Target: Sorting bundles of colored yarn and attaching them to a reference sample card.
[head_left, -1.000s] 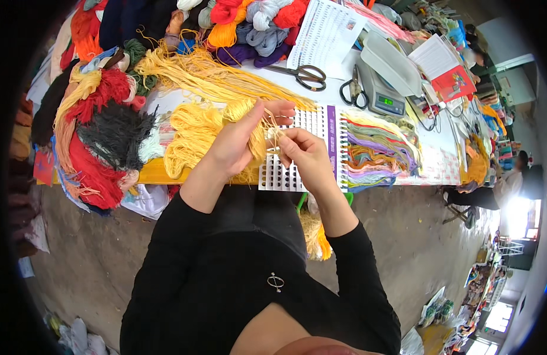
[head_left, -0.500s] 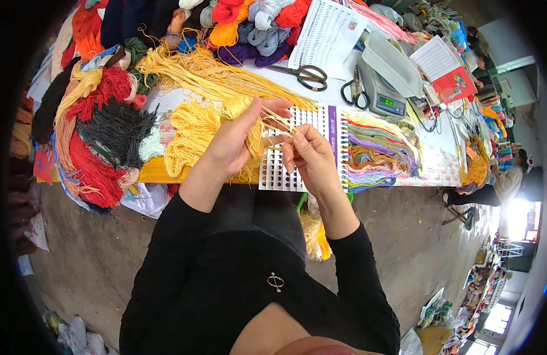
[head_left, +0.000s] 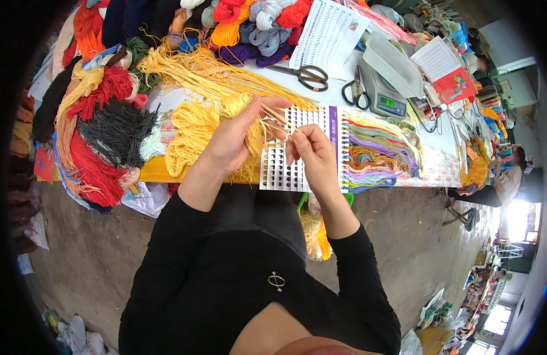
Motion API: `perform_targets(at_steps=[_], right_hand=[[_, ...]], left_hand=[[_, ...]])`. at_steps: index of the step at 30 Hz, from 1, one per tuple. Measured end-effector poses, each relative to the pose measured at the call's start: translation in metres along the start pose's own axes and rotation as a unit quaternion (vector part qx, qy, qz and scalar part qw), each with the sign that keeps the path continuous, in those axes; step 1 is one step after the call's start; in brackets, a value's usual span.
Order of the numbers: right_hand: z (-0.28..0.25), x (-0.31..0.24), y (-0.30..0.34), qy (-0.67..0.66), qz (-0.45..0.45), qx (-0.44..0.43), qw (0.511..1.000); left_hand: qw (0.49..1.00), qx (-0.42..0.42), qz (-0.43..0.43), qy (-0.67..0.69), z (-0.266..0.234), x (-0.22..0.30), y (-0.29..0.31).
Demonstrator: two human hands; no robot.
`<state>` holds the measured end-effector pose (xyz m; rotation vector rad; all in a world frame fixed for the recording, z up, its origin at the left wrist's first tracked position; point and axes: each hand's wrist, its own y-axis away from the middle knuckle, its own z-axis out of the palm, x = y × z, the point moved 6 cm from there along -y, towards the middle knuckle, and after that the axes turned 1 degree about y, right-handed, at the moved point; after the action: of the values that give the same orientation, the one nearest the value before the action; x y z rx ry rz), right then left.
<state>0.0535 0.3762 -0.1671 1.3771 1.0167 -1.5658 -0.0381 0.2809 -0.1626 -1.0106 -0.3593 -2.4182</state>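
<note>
My left hand point(head_left: 241, 133) holds a bunch of yellow thread point(head_left: 254, 139) against its palm, its fingers bent round the strands. Several pale yellow strands run from it across to my right hand point(head_left: 314, 151), which pinches them between thumb and forefinger. Below both hands lies a white card with rows of holes point(head_left: 279, 168), spiral-bound and edged by a purple strip point(head_left: 333, 130). A loose heap of yellow thread point(head_left: 190, 133) rests left of my left hand. Longer golden strands point(head_left: 226, 77) stretch over the table behind my hands.
Two pairs of scissors, black-handled point(head_left: 312, 77) and smaller point(head_left: 357, 93), lie beyond the card near a digital scale point(head_left: 389, 103) bearing a white tray point(head_left: 392, 62). Multicoloured skeins point(head_left: 380, 148) sit at the right. Red and dark yarn point(head_left: 116, 136) piles up at the left. A person point(head_left: 510, 180) sits far right.
My right hand has shifted very slightly, still pinching the strands. The left hand keeps nearly the same place with the thread in it.
</note>
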Motion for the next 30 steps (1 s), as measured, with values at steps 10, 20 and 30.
perform_targets(at_steps=[10,20,30], right_hand=[[0.011,0.010,0.000,-0.164,0.076,-0.033,0.983],[-0.001,0.008,0.000,-0.118,0.032,0.020,0.992],[0.000,0.008,0.003,-0.100,0.030,0.019,0.994]], left_hand=[[0.999,-0.042,0.011,0.032,0.003,-0.001,0.002],[1.000,-0.004,0.009,-0.005,0.002,-0.001,0.002],[1.000,0.017,0.005,-0.014,0.002,0.000,0.004]])
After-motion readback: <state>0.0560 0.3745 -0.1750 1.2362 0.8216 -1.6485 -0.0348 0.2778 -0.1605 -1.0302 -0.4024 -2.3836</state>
